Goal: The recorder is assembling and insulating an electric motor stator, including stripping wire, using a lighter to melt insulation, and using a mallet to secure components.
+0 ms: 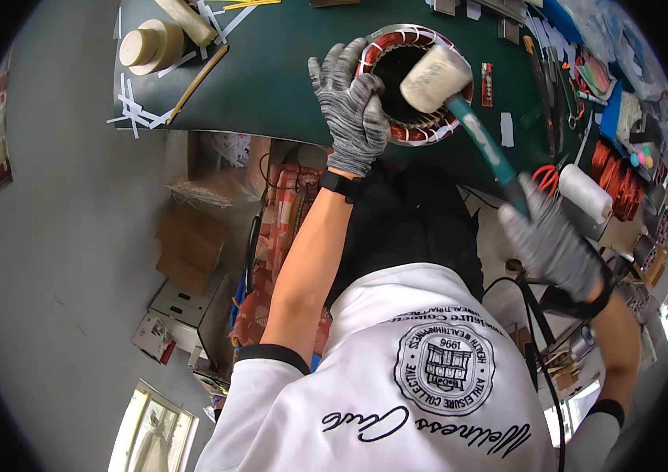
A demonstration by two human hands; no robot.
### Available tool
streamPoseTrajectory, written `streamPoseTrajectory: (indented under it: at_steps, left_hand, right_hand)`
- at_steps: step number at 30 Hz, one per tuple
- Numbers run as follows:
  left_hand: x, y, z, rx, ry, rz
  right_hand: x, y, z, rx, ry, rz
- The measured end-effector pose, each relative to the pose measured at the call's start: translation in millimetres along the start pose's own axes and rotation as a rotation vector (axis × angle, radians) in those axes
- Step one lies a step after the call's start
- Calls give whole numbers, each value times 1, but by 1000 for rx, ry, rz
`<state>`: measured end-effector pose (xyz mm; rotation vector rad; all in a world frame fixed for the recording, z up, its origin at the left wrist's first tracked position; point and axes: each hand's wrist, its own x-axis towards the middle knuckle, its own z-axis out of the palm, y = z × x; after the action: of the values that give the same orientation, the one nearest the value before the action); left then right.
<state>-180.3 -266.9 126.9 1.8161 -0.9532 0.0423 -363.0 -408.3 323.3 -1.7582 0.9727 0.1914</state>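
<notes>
The left hand (pixel 353 110), in a grey knitted glove, lies over the near-left rim of the stator (pixel 415 82), a ring of copper windings with white lacing standing on the green mat (pixel 271 71); its fingers are spread and curled over the winding edge, pressing on it rather than closed around it; the stator sits close to the mat's near edge, just beyond the person's chest. The right hand (pixel 550 244), gloved likewise, is wrapped tight around the lower end of the teal handle of a rubber mallet (pixel 437 79); the pale mallet head hangs over the stator's bore, touching or just above the right-hand windings, I cannot tell which. To the left of the stator the mat is bare as far as some white paper strips (pixel 141 110) and a roll of tape (pixel 149 46) near the far-left corner; to the right it is crowded, with a small red tool (pixel 487 84), a white spool (pixel 585 193), red-handled snips (pixel 546 177) and copper coils (pixel 617 177) along the right edge.
</notes>
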Motion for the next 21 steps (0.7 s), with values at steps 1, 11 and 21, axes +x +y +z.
streamPoseTrajectory:
  at_steps: [1, 11, 21]
  left_hand:
    - [-2, -1, -12, 30, -21, 27]
    - [9, 0, 4, -7, -35, 47]
    - [13, 2, 14, -55, -49, 72]
  right_hand:
    - [-12, 53, -99, -345, -260, 84]
    - [-6, 4, -38, -597, 274, 204]
    - [-11, 47, -69, 65, 389, -124]
